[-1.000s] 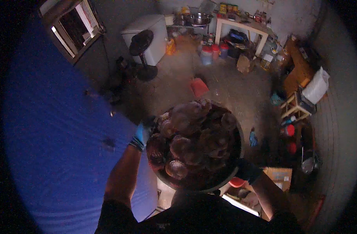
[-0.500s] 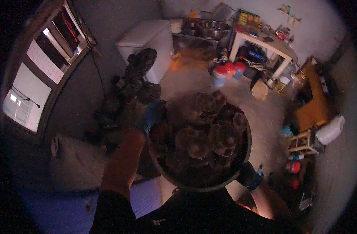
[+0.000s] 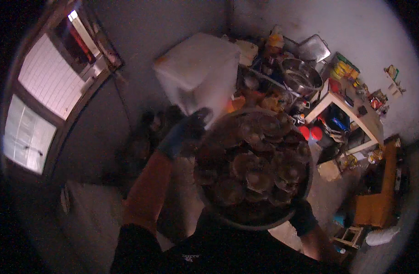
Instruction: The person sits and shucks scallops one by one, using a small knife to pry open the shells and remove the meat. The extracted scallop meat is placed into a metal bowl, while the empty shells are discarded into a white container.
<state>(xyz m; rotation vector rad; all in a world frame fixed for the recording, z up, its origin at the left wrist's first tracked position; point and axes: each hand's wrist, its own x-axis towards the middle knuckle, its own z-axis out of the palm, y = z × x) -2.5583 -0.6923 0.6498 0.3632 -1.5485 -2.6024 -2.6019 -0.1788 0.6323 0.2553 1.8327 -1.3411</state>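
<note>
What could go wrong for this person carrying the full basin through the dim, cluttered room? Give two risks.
1. The round basin is heaped with small bowls and held only at the rim by the gloved left hand and right hand; a tilt could spill them.
2. The basin hides the floor ahead, near clutter by the wooden table: a likely trip.

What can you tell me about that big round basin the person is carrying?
The basin is wide, round and shallow, dark, with a thin paler rim that looks like metal. It is piled with round brownish cups or bowls, stacked and overlapping. It is held level, close against the chest, above the floor. The gloved left hand grips its far left edge, and the gloved right hand holds the near right rim. The light is too dim for finer detail.
</note>
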